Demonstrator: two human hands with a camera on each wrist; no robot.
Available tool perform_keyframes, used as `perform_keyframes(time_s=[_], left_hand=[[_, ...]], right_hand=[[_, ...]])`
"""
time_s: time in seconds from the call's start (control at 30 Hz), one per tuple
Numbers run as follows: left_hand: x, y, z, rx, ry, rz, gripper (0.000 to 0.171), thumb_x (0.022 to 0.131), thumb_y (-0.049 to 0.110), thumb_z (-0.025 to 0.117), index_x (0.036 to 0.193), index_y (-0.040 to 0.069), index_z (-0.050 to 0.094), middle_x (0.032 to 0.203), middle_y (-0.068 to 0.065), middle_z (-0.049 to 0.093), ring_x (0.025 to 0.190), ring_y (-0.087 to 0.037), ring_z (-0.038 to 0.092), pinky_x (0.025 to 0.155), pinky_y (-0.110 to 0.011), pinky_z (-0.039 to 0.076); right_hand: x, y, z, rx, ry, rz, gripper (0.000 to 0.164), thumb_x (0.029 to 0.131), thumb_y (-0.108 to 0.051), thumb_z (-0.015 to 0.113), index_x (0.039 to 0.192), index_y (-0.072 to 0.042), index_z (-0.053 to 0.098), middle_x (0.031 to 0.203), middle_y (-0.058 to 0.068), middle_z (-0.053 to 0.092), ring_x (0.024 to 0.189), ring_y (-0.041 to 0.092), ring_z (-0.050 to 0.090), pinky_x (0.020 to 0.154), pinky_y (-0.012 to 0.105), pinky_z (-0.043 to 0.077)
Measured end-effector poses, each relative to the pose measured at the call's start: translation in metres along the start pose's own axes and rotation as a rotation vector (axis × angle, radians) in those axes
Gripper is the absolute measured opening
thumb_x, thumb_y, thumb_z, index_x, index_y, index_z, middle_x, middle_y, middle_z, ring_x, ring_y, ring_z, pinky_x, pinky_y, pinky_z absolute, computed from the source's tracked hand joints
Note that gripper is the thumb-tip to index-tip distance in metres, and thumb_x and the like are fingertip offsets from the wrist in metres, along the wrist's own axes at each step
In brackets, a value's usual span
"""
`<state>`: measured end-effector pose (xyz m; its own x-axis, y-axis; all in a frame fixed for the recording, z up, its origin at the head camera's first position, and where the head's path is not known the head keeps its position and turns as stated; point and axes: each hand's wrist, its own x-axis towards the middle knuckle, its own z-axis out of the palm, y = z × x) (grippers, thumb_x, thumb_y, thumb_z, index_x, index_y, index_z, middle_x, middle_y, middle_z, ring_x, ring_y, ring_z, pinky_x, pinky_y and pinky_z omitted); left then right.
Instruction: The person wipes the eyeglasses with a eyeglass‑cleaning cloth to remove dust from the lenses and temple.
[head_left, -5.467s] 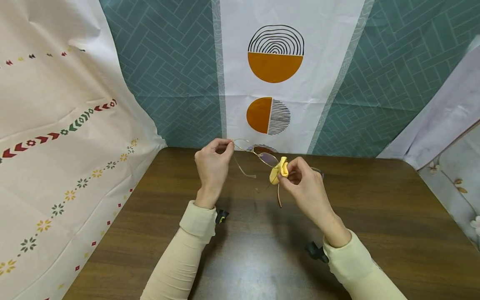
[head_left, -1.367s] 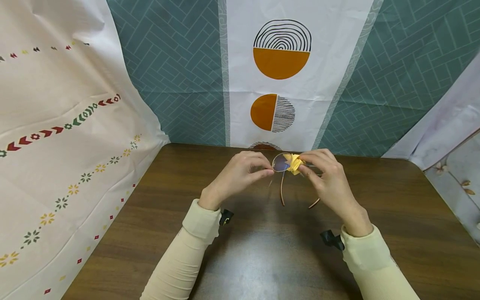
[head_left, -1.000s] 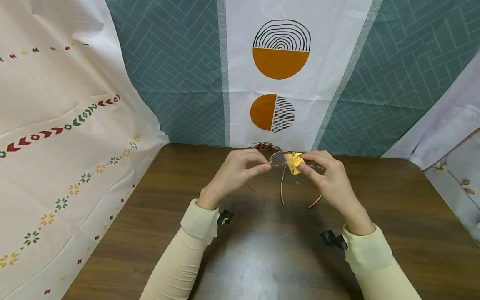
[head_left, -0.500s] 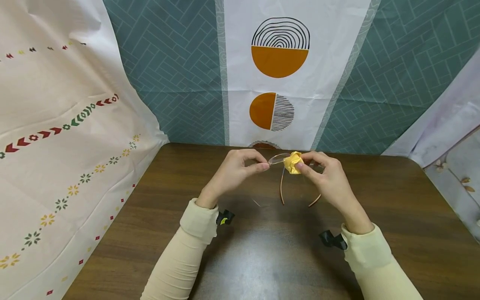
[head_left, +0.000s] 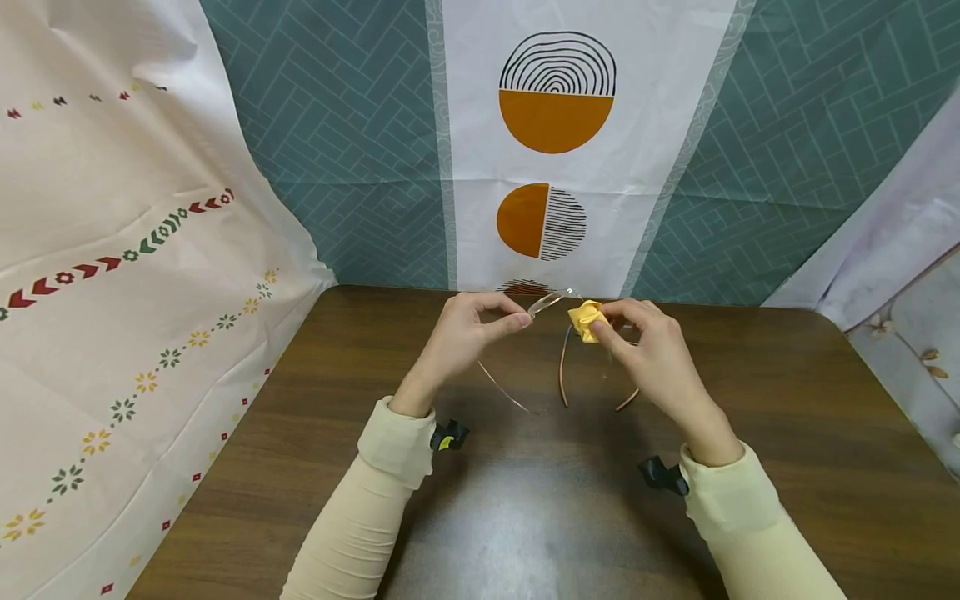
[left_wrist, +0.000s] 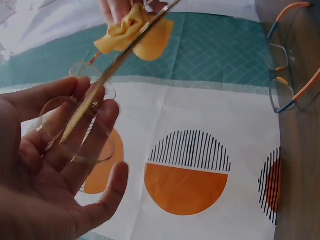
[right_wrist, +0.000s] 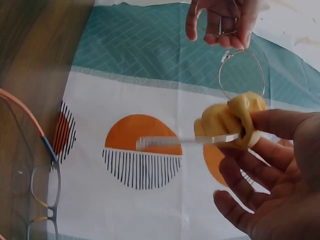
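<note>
My left hand (head_left: 468, 333) pinches thin gold-rimmed eyeglasses (head_left: 551, 300) near the middle of the frame. The lens toward my right hand is tilted almost edge-on in the head view. One slender temple hangs below my left hand, and in the left wrist view a blurred gold temple (left_wrist: 120, 62) crosses close to the camera. My right hand (head_left: 652, 342) pinches a bunched yellow cloth (head_left: 587, 321) between thumb and fingers. In the right wrist view the cloth (right_wrist: 227, 122) sits at the eyeglasses' right end, with a temple (right_wrist: 160, 142) sticking out from it.
A second pair of glasses with blue-and-orange temples (head_left: 563, 375) lies on the brown wooden table (head_left: 495, 517), behind the hands. Patterned cloth hangings (head_left: 360, 167) rise at the table's back and both sides.
Since 5.5 seconds ago my left hand's grip went from the glasses' far end to near their middle. Lately the lens has tilted edge-on and my left hand has drifted left; the cloth stays in my right hand.
</note>
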<state>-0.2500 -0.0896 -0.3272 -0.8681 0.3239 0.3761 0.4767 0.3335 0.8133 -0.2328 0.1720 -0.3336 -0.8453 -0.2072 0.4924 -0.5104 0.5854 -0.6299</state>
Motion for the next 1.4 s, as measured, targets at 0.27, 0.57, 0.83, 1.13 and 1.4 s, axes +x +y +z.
perform_keyframes(time_s=[0.27, 0.57, 0.83, 1.13, 1.4], left_hand=[[0.000, 0.002, 0.010, 0.075, -0.101, -0.016, 0.009, 0.094, 0.022, 0.080, 0.094, 0.013, 0.082, 0.088, 0.005, 0.076, 0.081, -0.013, 0.061, 0.070, -0.029, 0.050], [0.000, 0.002, 0.014, 0.039, -0.268, -0.059, 0.013, 0.095, 0.022, 0.078, 0.098, 0.011, 0.083, 0.093, 0.001, 0.079, 0.084, -0.010, 0.067, 0.079, -0.028, 0.054], [0.001, 0.003, 0.008, -0.127, -0.182, -0.084, 0.011, 0.094, 0.015, 0.079, 0.097, 0.006, 0.082, 0.090, -0.004, 0.077, 0.088, -0.023, 0.067, 0.078, -0.030, 0.053], [0.001, 0.002, 0.000, -0.217, -0.152, -0.118, 0.011, 0.096, 0.011, 0.076, 0.099, 0.002, 0.081, 0.094, -0.007, 0.079, 0.091, -0.020, 0.070, 0.089, -0.043, 0.056], [0.001, 0.001, 0.002, -0.218, -0.038, -0.088, 0.011, 0.095, 0.012, 0.077, 0.098, 0.002, 0.081, 0.095, -0.016, 0.077, 0.090, -0.024, 0.070, 0.085, -0.030, 0.054]], right_hand=[[-0.001, -0.002, 0.005, -0.063, 0.083, -0.093, 0.023, 0.092, -0.009, 0.079, 0.111, 0.003, 0.075, 0.094, 0.012, 0.072, 0.092, 0.028, 0.058, 0.081, 0.041, 0.041], [0.000, 0.001, 0.008, -0.191, 0.162, -0.217, 0.020, 0.086, -0.002, 0.082, 0.105, 0.002, 0.075, 0.098, 0.014, 0.074, 0.090, 0.032, 0.057, 0.079, 0.042, 0.034], [0.001, 0.004, 0.005, -0.243, 0.184, -0.205, 0.020, 0.086, -0.002, 0.082, 0.104, 0.004, 0.075, 0.096, 0.016, 0.074, 0.090, 0.036, 0.058, 0.078, 0.045, 0.035], [0.002, 0.008, 0.001, -0.266, 0.227, -0.218, 0.020, 0.085, 0.000, 0.083, 0.103, 0.004, 0.075, 0.092, 0.016, 0.072, 0.090, 0.037, 0.057, 0.079, 0.047, 0.035], [0.002, 0.009, 0.001, -0.248, 0.221, -0.163, 0.020, 0.087, -0.001, 0.082, 0.104, 0.005, 0.075, 0.093, 0.017, 0.072, 0.092, 0.037, 0.057, 0.079, 0.047, 0.035]])
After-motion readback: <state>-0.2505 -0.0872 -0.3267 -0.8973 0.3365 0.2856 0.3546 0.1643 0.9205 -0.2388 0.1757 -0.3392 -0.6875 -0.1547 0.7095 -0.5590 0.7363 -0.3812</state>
